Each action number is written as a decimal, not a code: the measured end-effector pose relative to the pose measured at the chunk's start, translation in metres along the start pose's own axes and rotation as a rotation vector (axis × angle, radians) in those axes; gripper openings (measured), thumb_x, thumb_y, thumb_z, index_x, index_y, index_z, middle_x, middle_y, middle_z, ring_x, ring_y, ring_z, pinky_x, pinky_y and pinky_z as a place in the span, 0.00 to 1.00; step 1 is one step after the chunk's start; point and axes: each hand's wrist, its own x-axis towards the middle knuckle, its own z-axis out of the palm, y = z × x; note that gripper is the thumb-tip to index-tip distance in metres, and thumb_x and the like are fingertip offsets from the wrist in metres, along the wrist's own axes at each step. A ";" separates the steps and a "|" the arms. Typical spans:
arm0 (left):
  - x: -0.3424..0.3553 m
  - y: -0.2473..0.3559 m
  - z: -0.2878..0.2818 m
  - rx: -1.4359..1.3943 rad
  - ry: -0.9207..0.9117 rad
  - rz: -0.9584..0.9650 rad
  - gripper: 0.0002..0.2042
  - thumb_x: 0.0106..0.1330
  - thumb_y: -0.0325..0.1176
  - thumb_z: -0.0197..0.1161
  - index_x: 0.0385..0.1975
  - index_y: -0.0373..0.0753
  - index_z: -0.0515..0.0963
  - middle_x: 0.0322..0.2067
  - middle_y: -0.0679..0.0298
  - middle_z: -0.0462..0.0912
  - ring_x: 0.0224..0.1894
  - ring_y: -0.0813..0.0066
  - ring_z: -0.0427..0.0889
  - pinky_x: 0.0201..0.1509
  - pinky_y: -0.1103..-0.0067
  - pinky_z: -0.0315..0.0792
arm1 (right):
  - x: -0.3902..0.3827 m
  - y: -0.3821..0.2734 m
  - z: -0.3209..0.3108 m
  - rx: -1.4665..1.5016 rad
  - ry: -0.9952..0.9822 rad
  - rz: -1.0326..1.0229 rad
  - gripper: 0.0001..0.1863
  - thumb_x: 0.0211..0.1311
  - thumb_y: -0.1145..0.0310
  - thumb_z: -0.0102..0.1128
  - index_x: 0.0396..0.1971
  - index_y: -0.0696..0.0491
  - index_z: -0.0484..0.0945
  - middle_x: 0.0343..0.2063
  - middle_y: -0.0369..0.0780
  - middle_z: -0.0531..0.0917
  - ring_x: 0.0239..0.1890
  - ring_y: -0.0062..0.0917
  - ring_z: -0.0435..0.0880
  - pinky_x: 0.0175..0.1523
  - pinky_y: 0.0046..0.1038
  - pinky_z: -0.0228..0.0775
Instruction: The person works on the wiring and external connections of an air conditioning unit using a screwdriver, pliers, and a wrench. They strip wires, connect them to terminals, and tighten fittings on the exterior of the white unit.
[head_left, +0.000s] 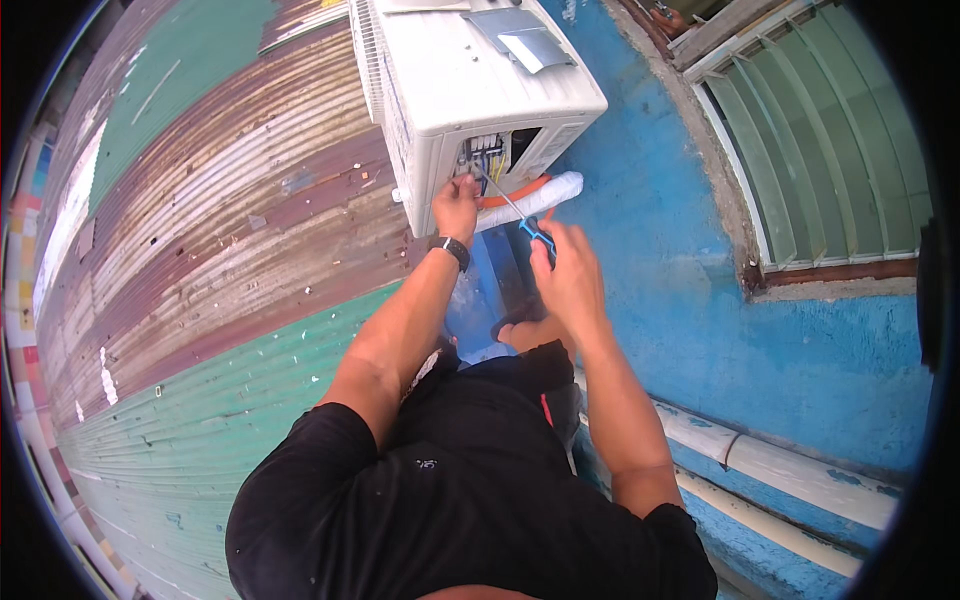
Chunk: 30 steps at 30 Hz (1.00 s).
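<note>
A white outdoor air-conditioner unit (500, 85) stands ahead of me, with an opening in its side showing a terminal block (487, 146) and several coloured wires (495, 166). My right hand (574, 275) is closed around the blue and black handle of a screwdriver (538, 233), whose long thin shaft slants up and left into the opening. My left hand (456, 212) is at the lower left edge of the opening, fingers pinched close to the wires. What lies between those fingers is too small to make out. An orange corrugated conduit (516, 192) and a white wrapped pipe (550, 195) run just below the opening.
Bent sheet-metal covers (530, 45) and small loose bits lie on top of the unit. Rusty and green corrugated roofing (240, 190) spreads out to the left. On the right are a blue wall (660, 230), a louvred window (820, 130) and white pipes (780, 470) along the wall's base.
</note>
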 end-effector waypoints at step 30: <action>0.005 -0.006 -0.001 -0.062 -0.028 0.000 0.10 0.74 0.34 0.62 0.41 0.32 0.80 0.32 0.63 0.83 0.33 0.78 0.81 0.37 0.80 0.80 | 0.031 0.001 0.003 0.023 -0.214 0.348 0.11 0.61 0.70 0.61 0.44 0.53 0.77 0.38 0.45 0.83 0.40 0.47 0.83 0.42 0.43 0.75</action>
